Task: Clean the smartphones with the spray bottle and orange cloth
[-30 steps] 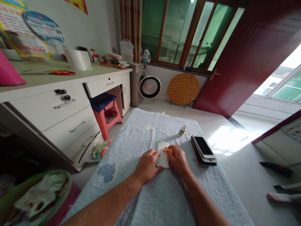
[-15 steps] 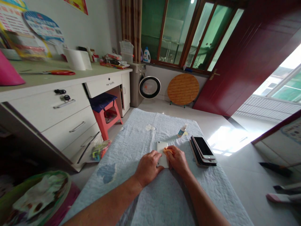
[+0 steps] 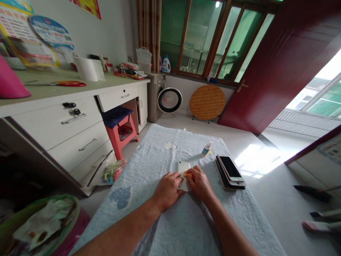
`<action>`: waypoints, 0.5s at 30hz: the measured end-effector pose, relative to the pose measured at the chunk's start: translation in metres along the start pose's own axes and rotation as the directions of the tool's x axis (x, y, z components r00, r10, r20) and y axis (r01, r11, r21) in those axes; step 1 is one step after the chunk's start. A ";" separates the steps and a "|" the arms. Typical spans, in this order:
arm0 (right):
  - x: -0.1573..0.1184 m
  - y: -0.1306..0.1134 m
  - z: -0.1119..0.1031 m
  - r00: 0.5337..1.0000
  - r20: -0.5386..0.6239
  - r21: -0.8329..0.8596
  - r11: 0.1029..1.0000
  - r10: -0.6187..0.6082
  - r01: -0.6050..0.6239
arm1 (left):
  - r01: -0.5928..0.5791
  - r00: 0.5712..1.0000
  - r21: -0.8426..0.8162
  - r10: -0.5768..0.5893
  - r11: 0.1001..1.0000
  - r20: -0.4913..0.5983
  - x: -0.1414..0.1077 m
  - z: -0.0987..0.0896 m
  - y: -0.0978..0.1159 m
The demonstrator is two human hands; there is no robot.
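A white smartphone (image 3: 183,165) lies back up on the cloth-covered table, its camera at the far left corner. My left hand (image 3: 167,190) grips it from the left, fingers over the back and thumb by the near edge. Pinched in my right hand (image 3: 200,183) is a small orange cloth (image 3: 188,174), pressed against the phone's back. Both hands cover part of the phone. Beyond my right hand stands a small spray bottle (image 3: 206,149) with a white top. To the right, several phones (image 3: 231,170) are stacked, the top one screen up.
A light blue quilted cloth (image 3: 157,149) covers the table. At left are a white desk (image 3: 80,129) with drawers, a red stool (image 3: 125,134) and a waste bin (image 3: 77,213). A washing machine (image 3: 156,96) with its door open stands at the back.
My right hand has slid the orange cloth slightly left and toward me over the phone's back. The left hand still holds the phone in place.
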State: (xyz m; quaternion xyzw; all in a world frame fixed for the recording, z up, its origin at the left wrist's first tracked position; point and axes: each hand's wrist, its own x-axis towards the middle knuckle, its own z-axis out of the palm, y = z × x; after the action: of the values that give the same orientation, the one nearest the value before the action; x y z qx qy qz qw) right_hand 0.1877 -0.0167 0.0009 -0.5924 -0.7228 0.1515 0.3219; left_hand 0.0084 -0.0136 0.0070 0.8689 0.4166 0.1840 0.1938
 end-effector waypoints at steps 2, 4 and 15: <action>0.000 -0.001 -0.002 0.998 0.054 -0.002 1.000 -0.016 0.016 | -0.001 1.000 -0.004 0.001 1.000 0.004 0.000 0.000 -0.001; 0.000 -0.001 -0.004 0.996 0.085 -0.008 0.999 -0.033 0.034 | -0.003 1.000 -0.006 0.003 1.000 0.016 0.000 0.000 -0.001; 0.022 0.014 0.003 0.999 0.041 -0.110 0.994 0.003 0.001 | -0.019 0.999 0.031 0.017 0.999 0.051 0.001 0.000 -0.001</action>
State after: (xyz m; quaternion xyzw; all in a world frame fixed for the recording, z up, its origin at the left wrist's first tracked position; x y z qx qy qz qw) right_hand 0.1948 0.0083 -0.0033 -0.6064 -0.7361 0.1238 0.2740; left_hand 0.0087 -0.0127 0.0065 0.8800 0.4065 0.1571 0.1888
